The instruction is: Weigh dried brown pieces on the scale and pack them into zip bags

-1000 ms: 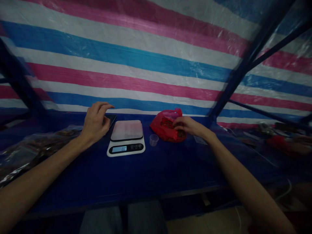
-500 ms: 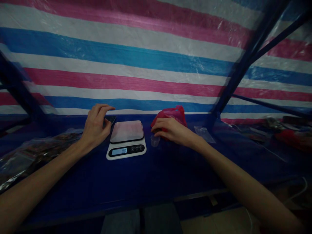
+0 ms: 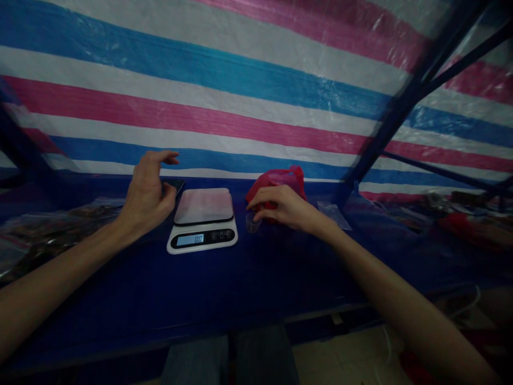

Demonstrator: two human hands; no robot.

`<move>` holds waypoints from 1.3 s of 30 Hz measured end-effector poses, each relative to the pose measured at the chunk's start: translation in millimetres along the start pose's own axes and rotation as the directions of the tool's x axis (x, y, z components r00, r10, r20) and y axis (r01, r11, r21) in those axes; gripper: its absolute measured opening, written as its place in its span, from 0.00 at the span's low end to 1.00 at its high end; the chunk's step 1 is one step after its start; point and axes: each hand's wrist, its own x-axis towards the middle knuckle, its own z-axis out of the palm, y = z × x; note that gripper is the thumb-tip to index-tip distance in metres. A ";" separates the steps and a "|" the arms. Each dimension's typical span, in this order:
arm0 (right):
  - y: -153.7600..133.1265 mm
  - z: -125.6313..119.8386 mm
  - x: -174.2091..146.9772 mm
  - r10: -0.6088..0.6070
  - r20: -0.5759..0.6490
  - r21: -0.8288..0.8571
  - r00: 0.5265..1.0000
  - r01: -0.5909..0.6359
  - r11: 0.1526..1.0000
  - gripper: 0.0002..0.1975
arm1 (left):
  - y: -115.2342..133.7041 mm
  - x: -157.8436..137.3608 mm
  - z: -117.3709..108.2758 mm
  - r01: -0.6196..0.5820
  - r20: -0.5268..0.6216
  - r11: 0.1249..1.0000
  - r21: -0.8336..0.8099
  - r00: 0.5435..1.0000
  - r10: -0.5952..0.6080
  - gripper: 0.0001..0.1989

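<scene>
Over the clear cup (image 3: 252,224) on the blue counter (image 3: 260,289), the right hand (image 3: 282,206) has come across from the red bag's (image 3: 295,179) opening, thumb and fingers bent close at the rim; whether they pinch anything cannot be told. This seems to shift the work from bag to cup. The left hand (image 3: 146,184), thumb and fingers apart, hangs beside the scale (image 3: 203,207), which reads 0.0.

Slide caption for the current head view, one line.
Right hand at a small clear plastic cup, left hand beside a white digital scale reading 0.0.
</scene>
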 end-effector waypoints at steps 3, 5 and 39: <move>1.7 -14.1 -5.6 0.020 -0.138 0.060 0.990 -0.012 0.998 0.09 | 1.5 0.5 -0.5 0.006 -0.001 1.000 -0.002 1.000 -0.006 0.38; 10.8 -33.4 -14.4 0.098 -0.300 0.050 0.949 -0.087 0.995 0.09 | 2.3 1.5 -1.3 0.015 0.002 1.000 -0.001 1.000 -0.015 0.38; 66.7 -53.1 -43.2 0.295 -0.130 -0.201 0.947 -0.316 0.927 0.08 | -4.9 6.4 -3.9 -0.040 0.000 0.993 0.111 0.999 0.040 0.28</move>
